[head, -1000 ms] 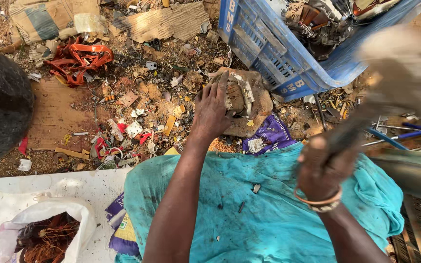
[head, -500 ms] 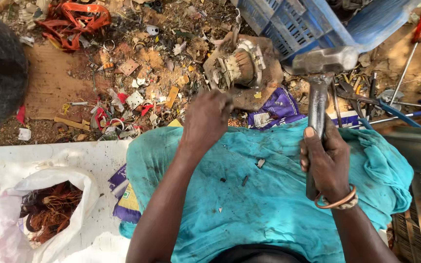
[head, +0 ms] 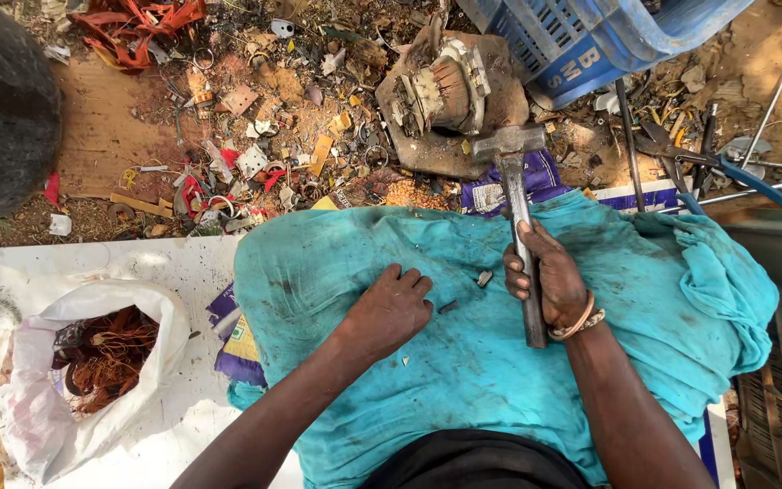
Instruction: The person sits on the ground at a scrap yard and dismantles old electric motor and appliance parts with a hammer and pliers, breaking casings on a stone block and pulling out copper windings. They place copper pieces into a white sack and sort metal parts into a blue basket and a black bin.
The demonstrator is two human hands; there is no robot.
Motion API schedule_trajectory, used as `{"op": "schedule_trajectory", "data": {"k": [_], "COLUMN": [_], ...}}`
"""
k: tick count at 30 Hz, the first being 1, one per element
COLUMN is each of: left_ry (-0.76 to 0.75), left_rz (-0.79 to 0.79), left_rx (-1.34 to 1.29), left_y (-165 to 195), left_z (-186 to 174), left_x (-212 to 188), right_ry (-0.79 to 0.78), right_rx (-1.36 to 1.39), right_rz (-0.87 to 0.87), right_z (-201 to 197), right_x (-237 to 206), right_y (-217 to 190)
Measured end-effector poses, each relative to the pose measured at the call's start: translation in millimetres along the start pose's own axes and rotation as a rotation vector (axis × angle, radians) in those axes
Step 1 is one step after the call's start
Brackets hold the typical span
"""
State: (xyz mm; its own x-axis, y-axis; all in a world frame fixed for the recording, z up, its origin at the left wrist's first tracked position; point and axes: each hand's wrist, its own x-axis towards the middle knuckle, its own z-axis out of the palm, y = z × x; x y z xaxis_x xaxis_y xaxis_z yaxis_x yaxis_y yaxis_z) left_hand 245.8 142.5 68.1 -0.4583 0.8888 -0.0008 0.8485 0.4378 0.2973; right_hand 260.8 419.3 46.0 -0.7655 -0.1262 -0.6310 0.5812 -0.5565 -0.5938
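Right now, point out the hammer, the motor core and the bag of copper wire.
hammer [head: 509, 143]: head view, on its metal head.
motor core [head: 441, 91]: head view, on the copper winding at its middle.
bag [head: 151, 312]: head view, on the white plastic rim beside the copper wire.

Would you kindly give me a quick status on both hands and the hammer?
Right hand grips hammer, head resting at the motor core on its slab. Left hand flat on teal cloth, empty. Nothing between hammer and core.

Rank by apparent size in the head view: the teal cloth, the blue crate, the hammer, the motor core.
1. teal cloth, though nearest the camera
2. blue crate, partly cut off
3. hammer
4. motor core
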Motion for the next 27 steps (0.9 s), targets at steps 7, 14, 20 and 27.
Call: {"op": "schedule_trajectory", "data": {"k": [7, 14, 20, 27], "left_ry": [-0.036, 0.003, 0.136, 0.601], "left_rz": [-0.182, -0.351, -0.324, -0.83], "left_rx": [-0.2, 0.056, -0.248, -0.163], "left_y": [34, 67, 59, -52], "left_z": [36, 74, 17, -175], "left_x": [44, 54, 37, -75], "right_ry": [0.02, -0.002, -0.004, 0.001], "right_rx": [0.015, 0.007, -0.008, -0.038], "right_rz": [0.026, 0.001, -0.006, -0.011], "right_z": [0, -12, -11, -1], "right_x": [4, 10, 14, 9], "right_y": [3, 10, 11, 7]}}
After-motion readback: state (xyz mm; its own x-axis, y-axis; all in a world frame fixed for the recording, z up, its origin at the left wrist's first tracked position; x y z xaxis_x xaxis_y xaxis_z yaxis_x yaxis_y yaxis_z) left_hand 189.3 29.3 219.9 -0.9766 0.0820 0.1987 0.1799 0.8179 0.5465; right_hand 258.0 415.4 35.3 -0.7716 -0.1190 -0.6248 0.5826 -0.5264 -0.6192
